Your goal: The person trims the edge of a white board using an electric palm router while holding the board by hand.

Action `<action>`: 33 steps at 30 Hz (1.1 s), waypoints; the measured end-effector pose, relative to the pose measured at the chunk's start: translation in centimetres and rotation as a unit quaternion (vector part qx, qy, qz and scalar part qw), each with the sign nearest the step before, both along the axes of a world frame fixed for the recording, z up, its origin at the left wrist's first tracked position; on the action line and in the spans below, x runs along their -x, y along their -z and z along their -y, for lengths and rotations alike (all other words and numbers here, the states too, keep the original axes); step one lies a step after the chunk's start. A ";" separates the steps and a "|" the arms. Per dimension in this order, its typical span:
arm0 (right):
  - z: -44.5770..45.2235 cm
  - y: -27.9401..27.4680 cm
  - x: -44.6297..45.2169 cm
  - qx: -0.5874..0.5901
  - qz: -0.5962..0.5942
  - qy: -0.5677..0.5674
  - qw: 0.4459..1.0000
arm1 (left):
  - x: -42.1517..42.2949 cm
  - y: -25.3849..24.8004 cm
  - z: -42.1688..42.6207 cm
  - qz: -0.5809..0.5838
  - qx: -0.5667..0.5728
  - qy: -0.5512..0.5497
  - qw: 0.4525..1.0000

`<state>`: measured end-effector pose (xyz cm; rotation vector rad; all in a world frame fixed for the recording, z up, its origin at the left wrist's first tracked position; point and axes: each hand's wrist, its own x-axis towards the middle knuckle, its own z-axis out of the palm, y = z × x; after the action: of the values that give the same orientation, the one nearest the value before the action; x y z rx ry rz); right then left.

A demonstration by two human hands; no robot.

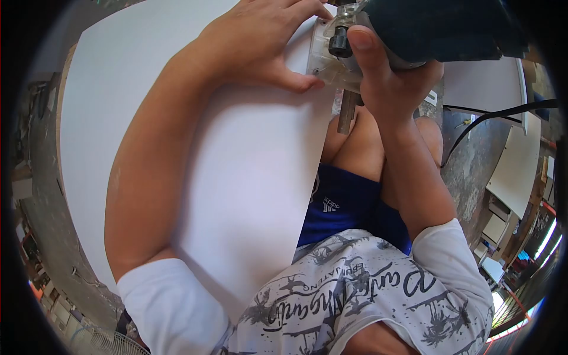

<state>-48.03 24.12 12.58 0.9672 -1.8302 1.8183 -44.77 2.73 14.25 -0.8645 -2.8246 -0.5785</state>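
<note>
A trim router [435, 29] with a dark body and a clear plastic base [320, 52] sits at the right edge of a large white board [248, 183]. My right hand [396, 86] is wrapped around the router's body, thumb up beside a black knob [339, 42]. Over the board lies my left hand [257, 44], its fingers spread, with the thumb and fingertips against the clear base. Part of the left fingers is cut off by the top of the view. Below the base, a metal guide piece [346, 112] hangs past the board's edge.
A black power cable [503, 112] runs off to the right. My legs [361, 142] are close beside the board's edge. Pale panels [515, 171] lie on the right over a stained concrete floor [470, 157]. A fan [103, 340] stands at the lower left.
</note>
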 end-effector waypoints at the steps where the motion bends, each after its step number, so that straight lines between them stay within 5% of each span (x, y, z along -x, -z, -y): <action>1: -0.1 0.0 0.1 -0.009 -0.009 0.008 1.000 | 0.1 0.0 0.1 0.002 -0.001 0.001 1.000; 25: 0.1 -0.2 -0.4 -0.042 0.012 -0.003 0.999 | -0.5 -0.8 0.5 0.021 -0.018 0.030 0.999; 33: 0.6 0.5 -0.3 0.026 0.037 -0.033 0.998 | -0.2 -0.8 0.5 0.024 -0.023 0.033 0.999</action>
<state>-47.78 23.53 12.07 0.9646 -1.8040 1.9569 -44.53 2.24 15.03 -0.9519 -2.8219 -0.6806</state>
